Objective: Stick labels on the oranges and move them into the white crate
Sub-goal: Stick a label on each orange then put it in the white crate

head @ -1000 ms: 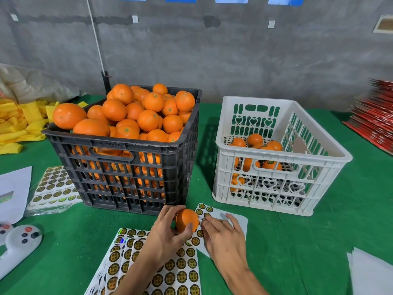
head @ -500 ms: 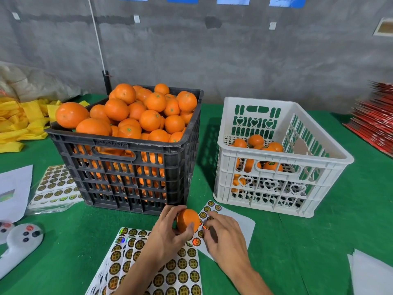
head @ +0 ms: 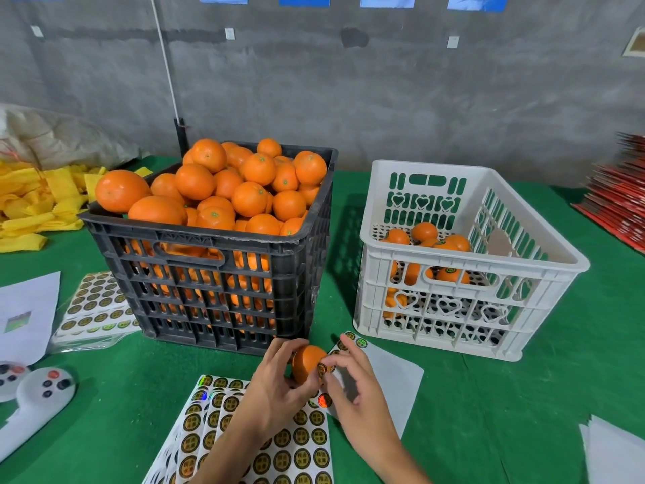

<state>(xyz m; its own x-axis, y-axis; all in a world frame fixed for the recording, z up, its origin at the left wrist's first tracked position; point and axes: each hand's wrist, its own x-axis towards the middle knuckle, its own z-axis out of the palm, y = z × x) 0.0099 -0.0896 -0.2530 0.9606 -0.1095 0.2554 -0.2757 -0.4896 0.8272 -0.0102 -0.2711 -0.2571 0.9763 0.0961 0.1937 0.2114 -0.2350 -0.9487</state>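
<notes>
My left hand (head: 275,389) grips one orange (head: 305,361) just above the table, in front of the black crate (head: 216,288) heaped with oranges. My right hand (head: 356,389) pinches a round gold-and-black label (head: 323,368) against the orange's right side. Under both hands lies a sheet of the same labels (head: 258,452). The white crate (head: 464,270) stands to the right with several labelled oranges (head: 424,234) on its bottom.
A mostly peeled backing sheet (head: 391,382) lies under my right hand. More label sheets (head: 94,305) and white paper (head: 28,316) lie at the left, near a white controller (head: 38,396). Yellow foam nets (head: 38,204) at far left, red stacks (head: 617,197) at far right.
My right hand has left the peeled sheet with a label and brought it up against the orange. My left hand keeps holding the orange, raised slightly.
</notes>
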